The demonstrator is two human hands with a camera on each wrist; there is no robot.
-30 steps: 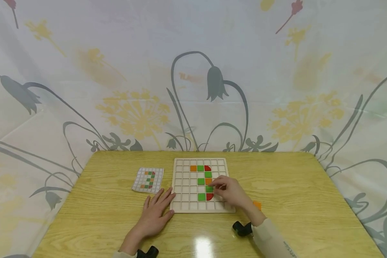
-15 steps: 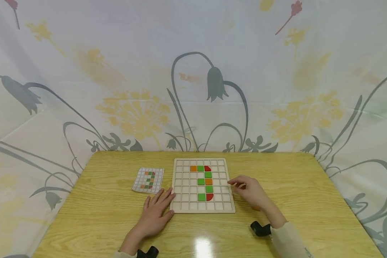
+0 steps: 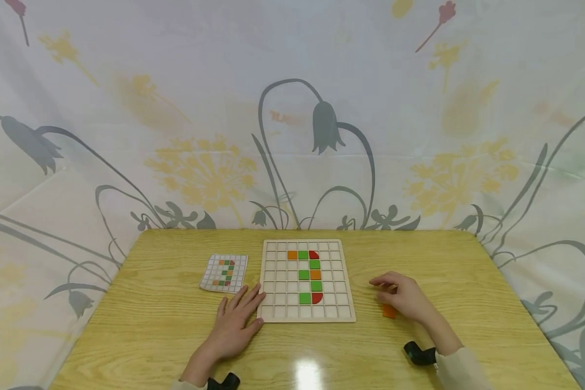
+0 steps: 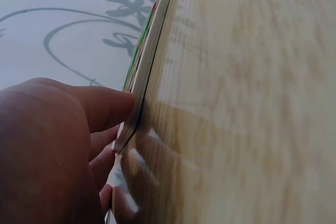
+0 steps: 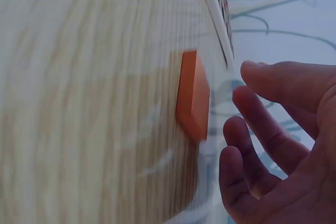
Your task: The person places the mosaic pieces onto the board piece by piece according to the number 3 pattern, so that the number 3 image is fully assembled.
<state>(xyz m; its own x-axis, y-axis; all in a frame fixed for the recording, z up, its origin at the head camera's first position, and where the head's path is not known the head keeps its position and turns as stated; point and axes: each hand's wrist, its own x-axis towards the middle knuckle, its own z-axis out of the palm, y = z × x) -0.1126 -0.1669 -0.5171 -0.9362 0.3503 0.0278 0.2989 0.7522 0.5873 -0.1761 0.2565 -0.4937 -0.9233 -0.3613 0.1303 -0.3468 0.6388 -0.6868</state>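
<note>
A pale wooden grid board lies on the table, with green, orange and red tiles set in its right-middle cells, two of the red ones quarter-round. My left hand rests beside its left edge, fingers spread and fingertips at the rim; the left wrist view shows the thumb against the board's side. To the right of the board, my right hand hovers with loosely bent fingers and nothing between them. Just under it an orange square tile lies on the table, seen whole as an orange block in the right wrist view.
A paper card printed with a coloured grid pattern lies left of the board, near the left fingertips. The wooden table ends at a flower-printed curtain behind it. Black wrist devices sit near both sleeves.
My right hand has moved off the board to the right, over the table near the orange tile. The tiles on the board and my left hand have stayed in place.
</note>
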